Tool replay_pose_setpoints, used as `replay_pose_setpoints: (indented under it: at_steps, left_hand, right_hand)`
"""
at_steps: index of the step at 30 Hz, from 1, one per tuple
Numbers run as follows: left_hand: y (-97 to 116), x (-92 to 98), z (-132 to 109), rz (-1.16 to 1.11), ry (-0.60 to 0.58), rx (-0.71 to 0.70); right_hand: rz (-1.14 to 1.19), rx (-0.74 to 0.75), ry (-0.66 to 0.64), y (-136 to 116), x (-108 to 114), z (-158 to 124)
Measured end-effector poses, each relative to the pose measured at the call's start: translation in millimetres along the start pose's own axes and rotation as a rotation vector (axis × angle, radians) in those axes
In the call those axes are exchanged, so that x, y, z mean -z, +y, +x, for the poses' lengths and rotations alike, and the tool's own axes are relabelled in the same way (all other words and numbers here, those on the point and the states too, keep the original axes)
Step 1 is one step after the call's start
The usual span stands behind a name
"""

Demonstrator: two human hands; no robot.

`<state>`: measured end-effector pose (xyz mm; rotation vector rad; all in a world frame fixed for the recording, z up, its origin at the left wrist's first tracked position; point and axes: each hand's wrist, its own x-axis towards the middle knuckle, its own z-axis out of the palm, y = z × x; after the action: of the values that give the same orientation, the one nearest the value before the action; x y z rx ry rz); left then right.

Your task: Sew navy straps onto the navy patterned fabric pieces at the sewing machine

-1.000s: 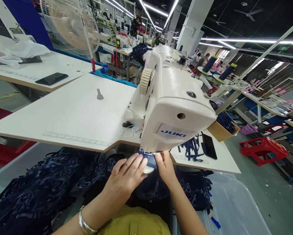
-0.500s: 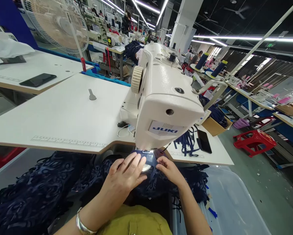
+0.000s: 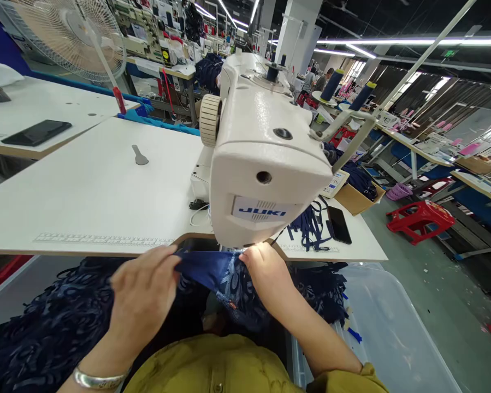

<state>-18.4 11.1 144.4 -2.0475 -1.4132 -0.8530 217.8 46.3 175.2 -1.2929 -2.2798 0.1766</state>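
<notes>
- from my distant seat i judge the step in hand to be spreading and lining up cloth at the front of the sewing machine (image 3: 265, 185); whether any of it sits under the needle i can't tell, since the machine head hides that spot.
- the navy cloth (image 3: 204, 268) is stretched between the two hands, just before the machine head and near the front edge of the white table (image 3: 98, 185); its plain part is on the left, and a patterned part (image 3: 237, 284) hangs down toward the lap.
- as i read it, the next move calls for even tension from both sides and a flat top edge, with fingertips clear of the hidden needle area.
- the left hand (image 3: 143, 297) is blurred, back upward, wrist low, fingers angled in toward the machine; its fingers and thumb look clamped on the cloth's left end.
- the right hand (image 3: 270, 275) reaches up and inward from a bent forearm, knuckles close under the machine head, thumb and forefinger together on the cloth's top edge by the patterned part.
- i make out a silver bracelet (image 3: 100, 380) at the left wrist.
</notes>
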Motion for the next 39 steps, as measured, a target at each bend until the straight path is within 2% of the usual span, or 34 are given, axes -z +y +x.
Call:
replay_pose_setpoints:
  at_steps: [2, 3, 4, 5, 9, 11, 17, 22, 31, 39]
  left_hand:
    - [16, -2.0, 6, -0.139, -0.064, -0.241]
    - [25, -2.8, 10, -0.202, -0.097, -0.356]
    - [34, -3.5, 13, -0.247, -0.127, -0.422]
    - [43, -4.2, 16, -0.275, -0.156, -0.43]
    - [60, -6.4, 17, -0.308, -0.189, -0.282]
    - [61, -6.6, 14, -0.312, -0.183, -0.224]
    - [60, -7.2, 11, -0.371, -0.175, -0.083]
    - [63, -9.1, 14, -0.313, -0.133, -0.094]
    - [65, -6.2, 16, -0.296, -0.155, -0.09]
    - [67, -7.3, 12, -0.274, -0.127, -0.052]
  right_hand:
    - [-0.092, 0.002, 0.027, -1, -9, 1]
    - [-0.063, -0.021, 0.024, 0, -10, 1]
    - [0.014, -0.066, 0.013, 2, -10, 0]
    - [0.13, -0.128, -0.003, 4, -10, -1]
    - [0.663, -0.355, -0.073, 17, -8, -3]
    - [0.764, -0.373, -0.073, 21, -9, -2]
    - [0.678, -0.348, 0.003, 21, -13, 5]
    - [0.623, -0.358, 0.027, 21, -14, 9]
    - [0.593, -0.351, 0.031, 19, -13, 11]
    - [0.597, -0.373, 0.025, 19, -16, 11]
